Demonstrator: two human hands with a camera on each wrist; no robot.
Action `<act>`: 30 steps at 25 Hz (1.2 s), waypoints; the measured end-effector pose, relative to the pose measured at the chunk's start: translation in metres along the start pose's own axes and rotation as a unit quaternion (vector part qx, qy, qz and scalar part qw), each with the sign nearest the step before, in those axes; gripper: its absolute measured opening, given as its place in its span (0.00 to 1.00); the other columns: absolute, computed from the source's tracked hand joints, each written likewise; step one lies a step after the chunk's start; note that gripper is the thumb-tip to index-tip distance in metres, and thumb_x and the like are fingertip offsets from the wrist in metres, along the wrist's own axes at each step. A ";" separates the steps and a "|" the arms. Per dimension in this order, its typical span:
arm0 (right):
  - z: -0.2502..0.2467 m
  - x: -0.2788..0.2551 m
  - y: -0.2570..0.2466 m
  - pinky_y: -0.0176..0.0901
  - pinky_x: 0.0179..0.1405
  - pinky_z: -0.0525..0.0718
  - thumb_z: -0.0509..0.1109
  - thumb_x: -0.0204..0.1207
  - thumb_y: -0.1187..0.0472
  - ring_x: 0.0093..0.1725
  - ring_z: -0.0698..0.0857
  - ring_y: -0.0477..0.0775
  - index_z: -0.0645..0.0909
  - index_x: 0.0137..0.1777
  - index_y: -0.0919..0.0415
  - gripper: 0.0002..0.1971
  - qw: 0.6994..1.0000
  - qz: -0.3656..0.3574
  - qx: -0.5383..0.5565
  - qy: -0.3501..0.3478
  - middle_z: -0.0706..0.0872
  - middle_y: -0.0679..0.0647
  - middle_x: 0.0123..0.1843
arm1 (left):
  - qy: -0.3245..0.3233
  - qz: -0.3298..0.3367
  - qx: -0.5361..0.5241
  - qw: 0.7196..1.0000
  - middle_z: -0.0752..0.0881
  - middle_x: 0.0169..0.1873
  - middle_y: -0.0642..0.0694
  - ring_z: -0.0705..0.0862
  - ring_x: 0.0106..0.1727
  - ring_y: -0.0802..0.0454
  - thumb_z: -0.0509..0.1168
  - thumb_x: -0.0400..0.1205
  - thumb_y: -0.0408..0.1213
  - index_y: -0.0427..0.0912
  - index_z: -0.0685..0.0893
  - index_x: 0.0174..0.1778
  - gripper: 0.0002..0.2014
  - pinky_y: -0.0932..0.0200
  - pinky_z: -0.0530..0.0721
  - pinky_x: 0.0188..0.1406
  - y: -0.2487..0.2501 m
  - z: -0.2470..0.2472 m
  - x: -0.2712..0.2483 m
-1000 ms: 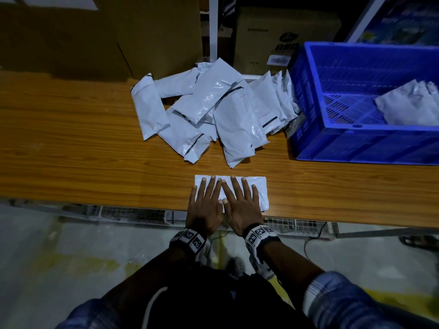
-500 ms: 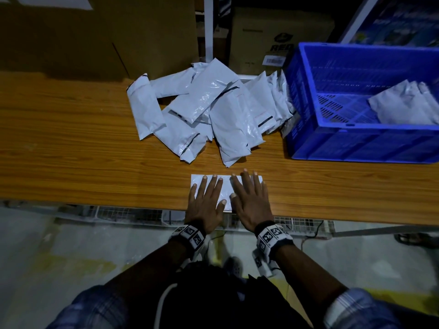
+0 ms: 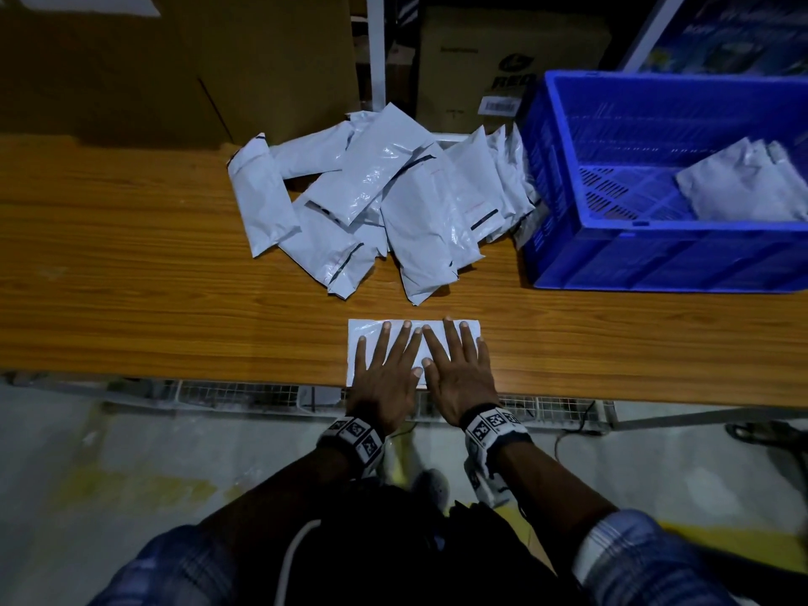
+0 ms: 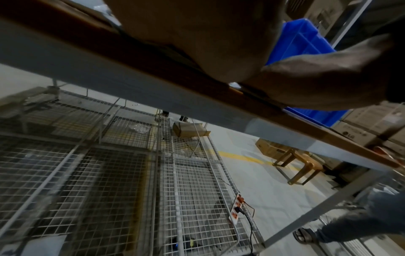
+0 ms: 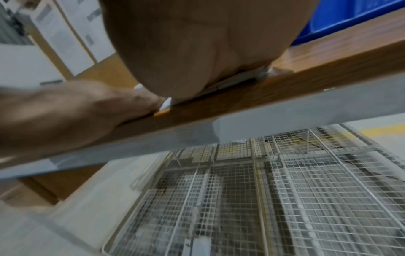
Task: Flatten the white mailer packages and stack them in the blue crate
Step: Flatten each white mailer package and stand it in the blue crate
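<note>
One white mailer (image 3: 366, 332) lies flat at the table's near edge. My left hand (image 3: 387, 369) and right hand (image 3: 459, 365) press on it side by side, palms down, fingers straight and spread. A sliver of that mailer (image 5: 241, 78) shows under my right palm (image 5: 197, 43) in the right wrist view. A loose pile of white mailers (image 3: 380, 203) lies farther back at the middle of the table. The blue crate (image 3: 656, 255) stands at the right with a few mailers (image 3: 743, 185) inside. My left palm (image 4: 197, 34) fills the top of the left wrist view.
The wooden table (image 3: 131, 277) stretches bare to the left. Cardboard boxes (image 3: 218, 59) stand behind the pile. Wire mesh shelving (image 4: 131, 173) and a power strip (image 4: 236, 209) lie below the table edge.
Both hands slid forward and closer together on the mailer, still pressing it flat. The mailer stayed at the table's near edge.
</note>
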State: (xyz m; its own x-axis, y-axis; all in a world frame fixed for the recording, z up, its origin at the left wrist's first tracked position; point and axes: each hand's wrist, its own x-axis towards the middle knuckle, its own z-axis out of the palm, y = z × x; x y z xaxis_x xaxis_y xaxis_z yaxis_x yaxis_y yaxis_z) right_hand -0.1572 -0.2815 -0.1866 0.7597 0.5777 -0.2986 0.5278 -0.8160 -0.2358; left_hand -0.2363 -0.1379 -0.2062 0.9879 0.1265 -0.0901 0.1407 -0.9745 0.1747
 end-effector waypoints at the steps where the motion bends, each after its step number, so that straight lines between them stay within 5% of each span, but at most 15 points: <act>1: -0.002 0.000 0.001 0.60 0.84 0.36 0.37 0.87 0.43 0.85 0.30 0.55 0.35 0.86 0.42 0.28 1.000 -0.004 0.006 -0.006 0.29 0.50 0.86 | -0.010 -0.010 -0.005 1.000 0.46 0.89 0.50 0.41 0.89 0.45 0.39 0.91 0.52 0.50 0.49 0.90 0.29 0.33 0.47 0.85 0.000 0.000 0.001; 5: -0.005 -0.002 0.002 0.62 0.83 0.33 0.39 0.88 0.42 0.84 0.28 0.56 0.37 0.86 0.43 0.29 1.000 -0.027 0.012 0.009 0.30 0.50 0.86 | -0.036 -0.015 -0.017 0.999 0.43 0.88 0.56 0.41 0.89 0.50 0.41 0.91 0.54 0.56 0.45 0.89 0.29 0.40 0.38 0.85 -0.004 -0.005 0.004; 9: 0.001 -0.006 0.001 0.61 0.84 0.35 0.36 0.88 0.44 0.85 0.31 0.55 0.35 0.86 0.44 0.28 0.999 -0.038 -0.005 0.022 0.33 0.50 0.87 | -0.041 0.000 -0.021 0.999 0.41 0.88 0.55 0.38 0.88 0.50 0.40 0.91 0.55 0.54 0.43 0.89 0.30 0.37 0.40 0.85 -0.005 -0.003 0.006; 15: 0.004 -0.005 0.000 0.59 0.84 0.37 0.39 0.88 0.45 0.87 0.36 0.55 0.38 0.87 0.43 0.28 0.999 -0.026 -0.006 0.045 0.39 0.51 0.88 | 0.060 0.040 -0.064 0.995 0.54 0.88 0.45 0.47 0.89 0.43 0.52 0.90 0.50 0.49 0.57 0.88 0.30 0.34 0.49 0.86 -0.015 -0.003 -0.005; 24: -0.005 0.000 0.000 0.60 0.83 0.34 0.40 0.88 0.43 0.86 0.35 0.55 0.39 0.87 0.43 0.29 1.000 -0.026 0.012 -0.003 0.37 0.50 0.88 | -0.023 0.016 -0.032 0.999 0.49 0.89 0.48 0.43 0.89 0.42 0.46 0.91 0.52 0.56 0.51 0.89 0.28 0.31 0.49 0.84 -0.018 -0.005 -0.001; 30: -0.040 0.011 0.006 0.66 0.81 0.44 0.64 0.75 0.43 0.86 0.38 0.62 0.43 0.86 0.43 0.44 0.998 -0.032 0.028 -0.051 0.40 0.53 0.88 | -0.066 -0.030 -0.141 0.987 0.41 0.88 0.55 0.36 0.88 0.47 0.43 0.92 0.51 0.66 0.44 0.87 0.26 0.35 0.41 0.85 -0.020 -0.020 0.002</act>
State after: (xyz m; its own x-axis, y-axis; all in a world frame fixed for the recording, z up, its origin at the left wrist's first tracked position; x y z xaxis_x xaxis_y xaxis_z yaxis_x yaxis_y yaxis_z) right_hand -0.1306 -0.2804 -0.1546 0.6817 0.6296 -0.3726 0.5490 -0.7769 -0.3084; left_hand -0.2359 -0.1142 -0.1900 0.9625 0.1400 -0.2326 0.2307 -0.8733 0.4291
